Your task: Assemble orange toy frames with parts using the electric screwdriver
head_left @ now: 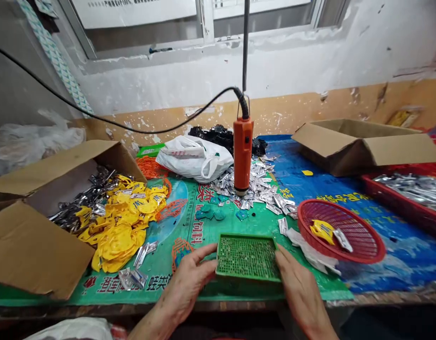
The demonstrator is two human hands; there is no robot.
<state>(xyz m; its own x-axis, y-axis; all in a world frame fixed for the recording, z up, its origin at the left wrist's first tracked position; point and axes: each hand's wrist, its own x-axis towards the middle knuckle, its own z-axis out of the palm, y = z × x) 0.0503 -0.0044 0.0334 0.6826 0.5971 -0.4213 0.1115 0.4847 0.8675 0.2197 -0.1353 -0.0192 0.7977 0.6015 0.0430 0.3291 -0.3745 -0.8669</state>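
Note:
Between my hands is a small green plastic tray [246, 278] with a gridded floor and many tiny pieces scattered over it, held at the table's front edge. My left hand [192, 278] grips its left side, thumb and fingers on the rim. On the opposite side, my right hand [298, 285] clasps the right wall, its fingers partly hidden behind the tray. Just beyond the tray hangs an orange electric screwdriver [243, 151], upright on a hook with a black cable. Beneath its tip lies a pile of small silver-and-white pieces [255, 184].
At left, yellow plastic parts [122, 226] and dark metal parts spill from a cardboard box [37, 255]. A red basket [375, 252] at right holds a yellow part and a silver piece. Behind stand a white bag [189, 158], another cardboard box [331, 146] and a red tray [380, 191] of metal parts.

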